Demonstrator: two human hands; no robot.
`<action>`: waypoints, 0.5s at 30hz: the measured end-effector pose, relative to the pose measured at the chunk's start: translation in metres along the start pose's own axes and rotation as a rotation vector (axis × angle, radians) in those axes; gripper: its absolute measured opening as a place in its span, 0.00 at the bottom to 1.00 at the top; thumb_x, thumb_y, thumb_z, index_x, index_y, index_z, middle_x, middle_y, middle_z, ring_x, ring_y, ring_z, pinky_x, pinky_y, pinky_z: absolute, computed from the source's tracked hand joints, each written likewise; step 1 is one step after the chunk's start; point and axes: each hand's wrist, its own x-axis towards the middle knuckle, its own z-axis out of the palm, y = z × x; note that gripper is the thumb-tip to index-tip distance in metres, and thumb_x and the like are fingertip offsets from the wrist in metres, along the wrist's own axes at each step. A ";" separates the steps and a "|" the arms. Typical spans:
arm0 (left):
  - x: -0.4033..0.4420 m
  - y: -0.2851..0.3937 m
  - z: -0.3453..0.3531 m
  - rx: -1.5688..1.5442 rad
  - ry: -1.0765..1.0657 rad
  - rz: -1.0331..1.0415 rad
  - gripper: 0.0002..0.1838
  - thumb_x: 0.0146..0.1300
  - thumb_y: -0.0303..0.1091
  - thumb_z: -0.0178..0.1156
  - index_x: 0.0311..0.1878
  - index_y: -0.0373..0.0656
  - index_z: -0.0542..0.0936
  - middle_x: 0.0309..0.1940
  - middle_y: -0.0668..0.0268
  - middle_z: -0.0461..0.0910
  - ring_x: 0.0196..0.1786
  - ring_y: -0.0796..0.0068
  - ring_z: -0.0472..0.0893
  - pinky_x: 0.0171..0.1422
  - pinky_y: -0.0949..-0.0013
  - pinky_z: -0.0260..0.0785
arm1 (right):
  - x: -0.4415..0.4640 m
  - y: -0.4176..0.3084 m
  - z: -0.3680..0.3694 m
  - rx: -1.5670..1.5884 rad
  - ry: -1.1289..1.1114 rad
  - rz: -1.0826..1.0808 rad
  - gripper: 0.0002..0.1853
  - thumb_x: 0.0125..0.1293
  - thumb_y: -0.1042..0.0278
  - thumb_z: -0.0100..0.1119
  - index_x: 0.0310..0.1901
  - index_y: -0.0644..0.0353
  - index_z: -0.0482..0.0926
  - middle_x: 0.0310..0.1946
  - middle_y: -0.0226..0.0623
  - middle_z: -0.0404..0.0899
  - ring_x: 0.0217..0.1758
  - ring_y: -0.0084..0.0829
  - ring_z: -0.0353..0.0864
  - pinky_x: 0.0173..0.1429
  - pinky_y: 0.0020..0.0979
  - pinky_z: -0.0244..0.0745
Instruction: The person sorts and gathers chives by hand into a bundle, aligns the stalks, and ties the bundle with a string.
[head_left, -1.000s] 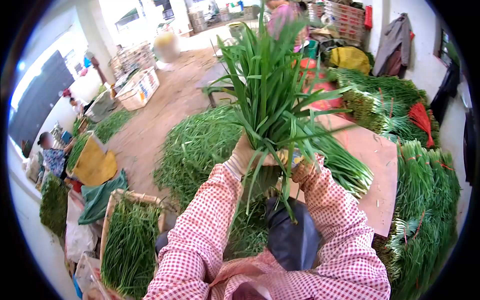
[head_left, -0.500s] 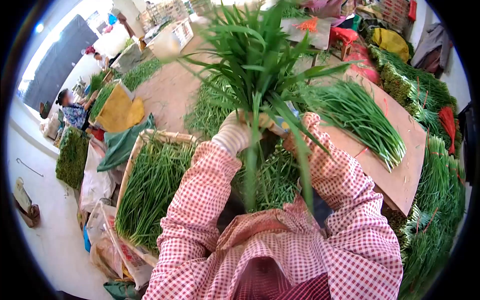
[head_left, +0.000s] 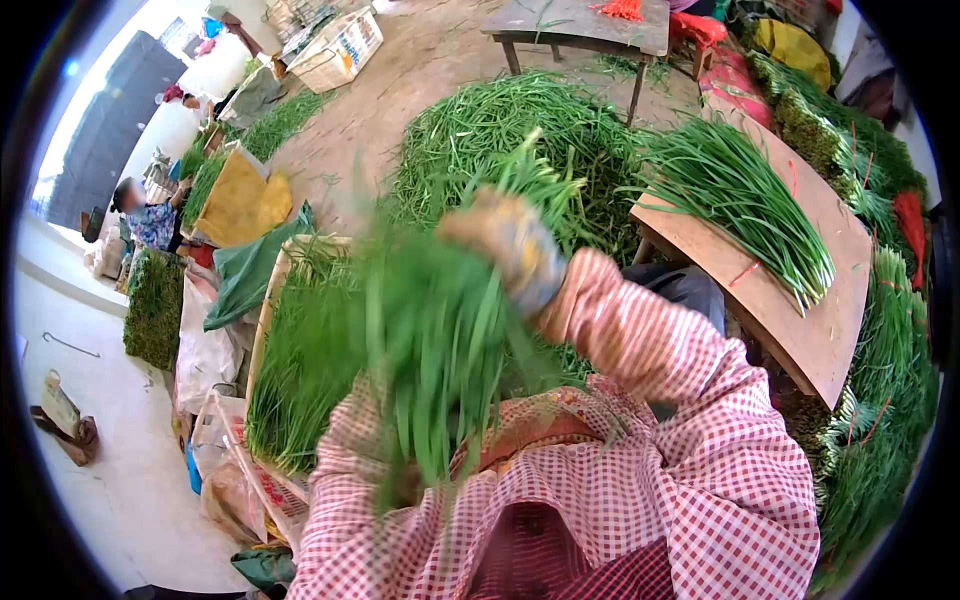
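A bunch of long green leafy stalks (head_left: 440, 345) hangs in front of my chest, its leaves pointing down and blurred by motion. My right hand (head_left: 510, 250), in a stained yellow and blue glove, is closed around the bunch near its pale stem ends, which point up. The leaves hide my left hand; only the checked sleeve on that side shows below them. Beyond my hands lies a large heap of loose green leaves (head_left: 500, 110) on the floor. A sorted bundle (head_left: 740, 200) rests on the board (head_left: 845, 330) to the right.
A basket of greens (head_left: 262, 340) stands at the left, by a green cloth (head_left: 245, 275). Farther left sits another person (head_left: 150, 220). A low table (head_left: 580, 25) is at the back, a white crate (head_left: 338, 48) at the back left. Tied bundles (head_left: 890, 400) are stacked at the right.
The bunch was upright between both hands; now it is turned over, leaves down, and lower. My left hand has gone out of sight behind it. The view has tilted downward.
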 end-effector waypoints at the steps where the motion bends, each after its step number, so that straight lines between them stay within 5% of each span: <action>1: -0.001 -0.010 0.003 -0.116 -0.021 -0.005 0.31 0.61 0.46 0.62 0.63 0.40 0.70 0.55 0.57 0.77 0.52 0.62 0.79 0.57 0.55 0.76 | -0.028 0.002 0.031 -0.017 -0.094 -0.039 0.24 0.47 0.69 0.64 0.51 0.53 0.78 0.35 0.39 0.83 0.45 0.39 0.83 0.64 0.47 0.69; 3: -0.003 -0.019 0.009 -0.235 -0.048 -0.013 0.32 0.60 0.45 0.63 0.63 0.39 0.69 0.55 0.56 0.77 0.53 0.61 0.79 0.57 0.55 0.76 | -0.071 -0.020 0.056 0.026 -0.049 -0.124 0.28 0.53 0.66 0.58 0.59 0.46 0.73 0.51 0.37 0.78 0.60 0.42 0.75 0.72 0.49 0.60; 4: -0.006 -0.025 0.012 -0.298 -0.059 -0.023 0.32 0.59 0.45 0.63 0.63 0.39 0.69 0.55 0.56 0.77 0.53 0.61 0.79 0.57 0.55 0.76 | -0.089 -0.021 0.055 0.018 -0.184 -0.130 0.30 0.52 0.58 0.57 0.61 0.48 0.71 0.52 0.36 0.77 0.62 0.41 0.73 0.70 0.46 0.61; 7: -0.011 -0.033 0.020 -0.350 -0.067 -0.057 0.33 0.57 0.43 0.64 0.64 0.38 0.69 0.56 0.54 0.76 0.54 0.60 0.79 0.57 0.56 0.76 | -0.122 -0.021 0.091 0.171 -0.244 -0.183 0.31 0.52 0.54 0.55 0.60 0.52 0.71 0.56 0.37 0.75 0.66 0.42 0.70 0.68 0.44 0.62; 13: -0.025 -0.045 0.029 -0.394 -0.074 -0.095 0.36 0.54 0.39 0.66 0.65 0.35 0.68 0.56 0.51 0.76 0.57 0.57 0.78 0.56 0.57 0.77 | -0.107 -0.034 0.053 0.492 -0.296 -0.234 0.26 0.51 0.67 0.58 0.55 0.57 0.75 0.56 0.44 0.75 0.66 0.46 0.70 0.65 0.47 0.66; 15: -0.032 -0.043 0.023 -0.406 -0.114 -0.100 0.37 0.52 0.38 0.67 0.65 0.34 0.67 0.57 0.51 0.75 0.58 0.57 0.78 0.56 0.58 0.77 | -0.107 -0.045 0.031 0.805 -0.234 -0.002 0.24 0.52 0.73 0.59 0.55 0.59 0.76 0.54 0.46 0.76 0.63 0.50 0.72 0.62 0.49 0.71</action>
